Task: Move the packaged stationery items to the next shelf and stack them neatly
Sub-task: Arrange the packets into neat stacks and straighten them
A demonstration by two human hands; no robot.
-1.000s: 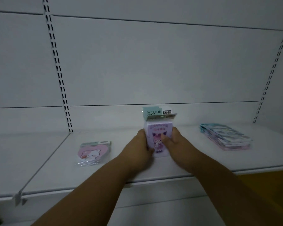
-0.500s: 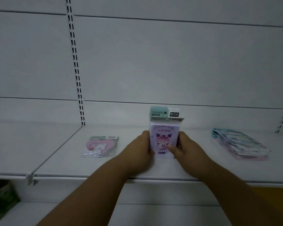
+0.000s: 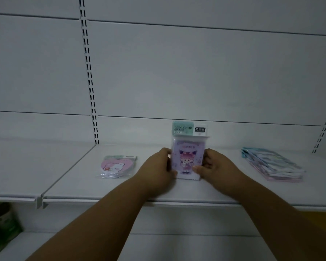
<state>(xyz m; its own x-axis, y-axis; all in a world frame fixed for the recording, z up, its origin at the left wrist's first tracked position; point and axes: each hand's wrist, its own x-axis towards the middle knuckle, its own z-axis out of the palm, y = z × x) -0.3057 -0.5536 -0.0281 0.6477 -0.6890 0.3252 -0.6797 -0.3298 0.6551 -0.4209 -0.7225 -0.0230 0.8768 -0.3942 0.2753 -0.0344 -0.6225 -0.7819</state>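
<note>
**Both hands hold purple pack upright on shelf**

Two bare forearms reach in from the bottom edge, over the front lip of the white shelf (image 3: pixel 120 193). Left hand (image 3: pixel 156 169) grips the left edge of the purple pack (image 3: pixel 188 159), fingers curled round its side. Right hand (image 3: pixel 214 166) grips the right edge, thumb laid on the front face low down. Pack stands on its bottom edge on the shelf, mid-depth, about centre of the bay. Long axis vertical, printed cartoon face toward the camera, green header card at the top, pointing up. Could be several packs pressed together; cannot tell.

Left of the hands, apart from them, a heart-shaped pink pack (image 3: pixel 116 166) lies flat, its header end toward the back wall. Right, well apart, a stack of flat packs (image 3: pixel 273 164) lies on the same shelf, long axis running front-right to back-left.

Lower left, under the shelf, green packets (image 3: pixel 0 225), blurred. Behind everything, the white back panel with a slotted upright (image 3: pixel 88 72).
</note>
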